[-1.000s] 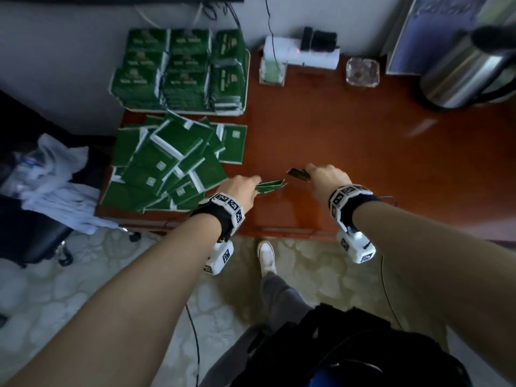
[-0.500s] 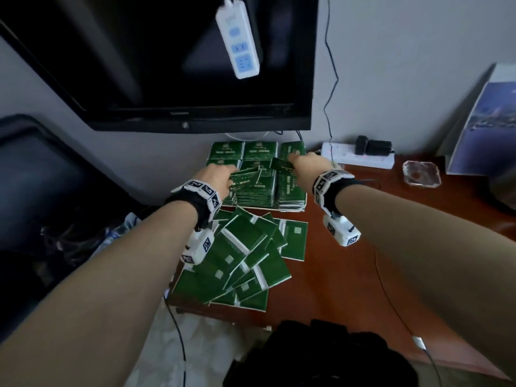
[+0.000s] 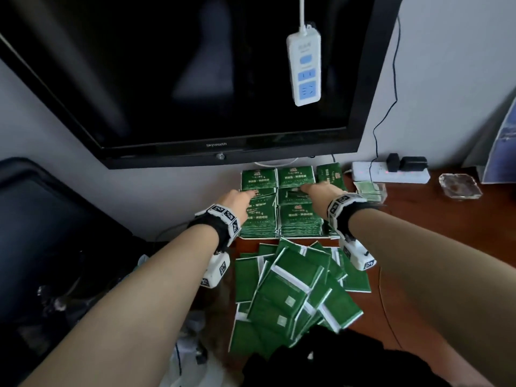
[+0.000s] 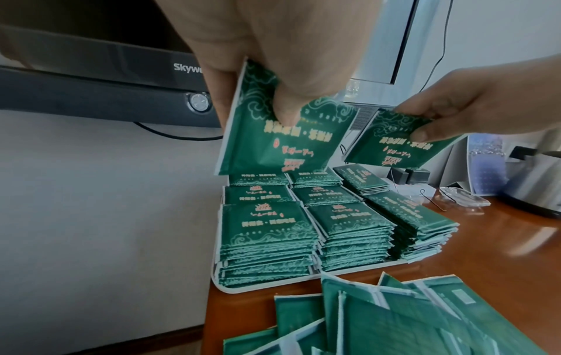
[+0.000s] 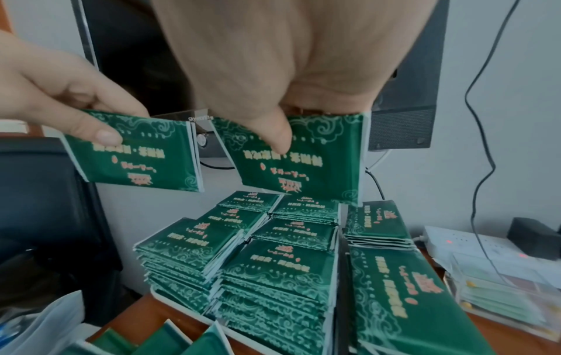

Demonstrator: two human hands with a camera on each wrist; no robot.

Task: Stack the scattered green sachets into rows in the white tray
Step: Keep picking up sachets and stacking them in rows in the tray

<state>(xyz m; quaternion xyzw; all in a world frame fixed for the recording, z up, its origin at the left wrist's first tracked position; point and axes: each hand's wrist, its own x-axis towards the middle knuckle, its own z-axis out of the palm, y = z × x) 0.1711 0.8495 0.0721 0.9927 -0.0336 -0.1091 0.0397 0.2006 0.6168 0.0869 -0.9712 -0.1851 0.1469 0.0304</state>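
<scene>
The white tray [image 3: 258, 237] stands at the back of the brown desk, packed with rows of stacked green sachets [image 3: 300, 219]. My left hand [image 3: 243, 195] hovers over the left stacks and pinches one green sachet [image 4: 282, 141] between thumb and fingers. My right hand [image 3: 310, 188] hovers over the middle stacks and pinches a second sachet [image 5: 306, 161] the same way. Both sachets hang above the stacks [image 4: 267, 230] without touching them. A loose heap of scattered sachets [image 3: 293, 289] lies in front of the tray.
A black TV [image 3: 195, 79] hangs just above the tray, with a white power strip [image 3: 304, 65] dangling before it. On the desk to the right are another power strip [image 3: 391, 175], a clear box [image 3: 370, 189], a glass ashtray [image 3: 459, 185] and a kettle [image 4: 537, 192]. A dark chair [image 3: 42, 233] stands left.
Both hands have carried their sachets from near the desk's front edge to above the tray, and in the last half second further back over its stacks. The head view has tilted up.
</scene>
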